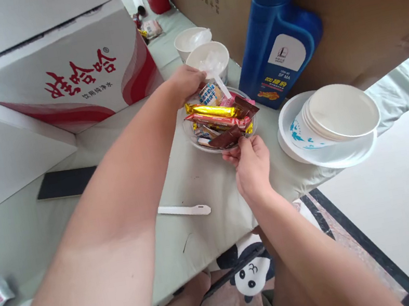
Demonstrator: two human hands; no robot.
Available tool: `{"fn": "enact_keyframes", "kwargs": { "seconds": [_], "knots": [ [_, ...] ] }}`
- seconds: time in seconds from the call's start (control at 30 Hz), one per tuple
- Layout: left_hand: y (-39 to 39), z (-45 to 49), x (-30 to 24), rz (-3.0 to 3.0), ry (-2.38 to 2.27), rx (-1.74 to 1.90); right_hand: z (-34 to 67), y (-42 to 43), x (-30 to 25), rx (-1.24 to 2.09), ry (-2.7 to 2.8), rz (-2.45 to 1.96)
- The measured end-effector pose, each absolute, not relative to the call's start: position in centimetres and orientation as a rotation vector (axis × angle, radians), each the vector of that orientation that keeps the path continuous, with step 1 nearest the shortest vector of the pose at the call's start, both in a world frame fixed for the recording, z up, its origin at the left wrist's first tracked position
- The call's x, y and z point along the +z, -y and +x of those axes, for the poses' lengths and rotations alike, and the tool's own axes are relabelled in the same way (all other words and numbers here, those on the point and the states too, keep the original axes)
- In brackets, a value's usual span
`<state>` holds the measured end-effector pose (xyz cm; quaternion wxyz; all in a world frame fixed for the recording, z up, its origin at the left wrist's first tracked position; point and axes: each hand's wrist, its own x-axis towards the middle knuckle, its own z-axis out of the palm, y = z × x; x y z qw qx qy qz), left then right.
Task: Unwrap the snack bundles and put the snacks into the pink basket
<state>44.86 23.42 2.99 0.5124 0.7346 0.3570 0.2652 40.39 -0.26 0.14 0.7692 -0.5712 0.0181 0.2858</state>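
Note:
A clear plastic dish (190, 135) holds several wrapped snack bars (217, 114) in gold, pink and brown foil. My left hand (187, 83) reaches over the dish's far rim, fingers closed around a small blue-and-white snack packet (210, 94). My right hand (250, 159) sits at the dish's near rim, its fingers pinched on a brown wrapped bar (229, 138) at the edge.
A red-and-white cardboard box (68, 77) stands at left, a blue jug (277, 34) behind the dish, two white cups (207, 57) beyond. Stacked white bowls (329, 123) rest at right by the table edge. A white plastic knife (185, 210) and a black phone (65, 183) lie nearer.

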Motion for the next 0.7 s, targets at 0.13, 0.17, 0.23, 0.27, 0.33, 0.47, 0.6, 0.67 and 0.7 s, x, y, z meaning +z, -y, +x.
{"fn": "enact_keyframes", "kwargs": {
  "seconds": [0.13,0.17,0.23,0.27,0.33,0.47,0.6,0.67,0.7],
  "knots": [
    [-24.8,45.9,5.4,1.656,-1.061,0.324,40.5,-2.4,-0.2,0.613,-0.038,-1.207],
    [-25.2,45.9,6.1,1.646,-1.078,0.296,40.5,-2.9,-0.2,0.614,-0.038,-1.183],
    [-25.7,45.7,7.1,1.635,-1.115,0.258,40.4,-3.8,-0.3,0.61,-0.038,-1.128],
    [-25.8,45.4,7.5,1.645,-1.145,0.28,40.4,-4.1,-0.3,0.605,-0.035,-1.102],
    [-25.4,44.1,7.7,1.743,-1.202,0.494,40.5,-4.5,-0.3,0.612,-0.013,-1.069],
    [-21.7,39.0,6.3,2.027,-1.138,1.074,41.0,-4.4,-0.2,0.705,0.059,-1.049],
    [-17.2,35.2,3.7,2.486,-0.569,0.733,41.3,-3.8,0.1,0.774,0.039,-1.024],
    [-16.3,35.1,2.7,2.577,-0.532,0.629,41.3,-3.5,0.2,0.765,0.031,-1.04],
    [-16.1,35.5,2.3,2.597,-0.554,0.614,41.3,-3.3,0.2,0.757,0.034,-1.05]
  ]
}}
